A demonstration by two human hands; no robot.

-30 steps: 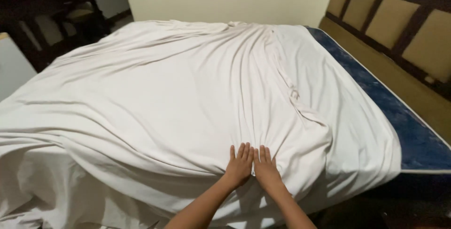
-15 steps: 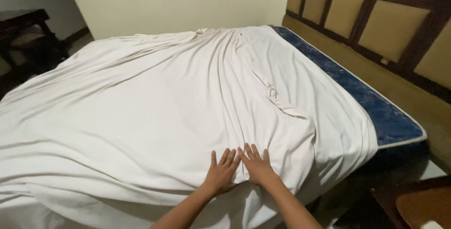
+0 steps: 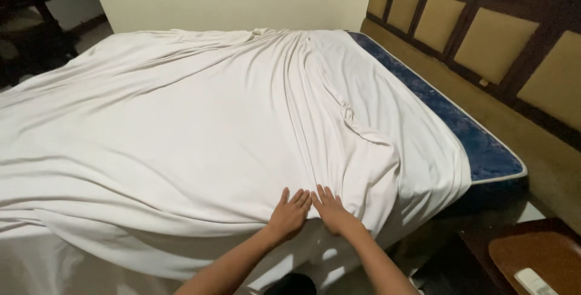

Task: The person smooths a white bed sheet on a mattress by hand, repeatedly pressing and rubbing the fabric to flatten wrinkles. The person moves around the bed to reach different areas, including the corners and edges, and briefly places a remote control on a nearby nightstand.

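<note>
At six o'clock on the bed, the white sheet (image 3: 200, 125) is pressed by the left hand (image 3: 290, 213) and right hand (image 3: 331, 210), fingers spread flat, gripping nothing.

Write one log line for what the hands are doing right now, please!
left hand: flat on white sheet | right hand: flat on sheet, beside left | mattress: blue edge uncovered

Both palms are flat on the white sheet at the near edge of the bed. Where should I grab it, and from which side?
Probably the loose ridge of the white sheet running up its right part, or the hem near the right hand. Come from the near right corner, since the cloth stops short of the blue mattress edge there. The left hand lies on flatter cloth with little to pinch.
</note>
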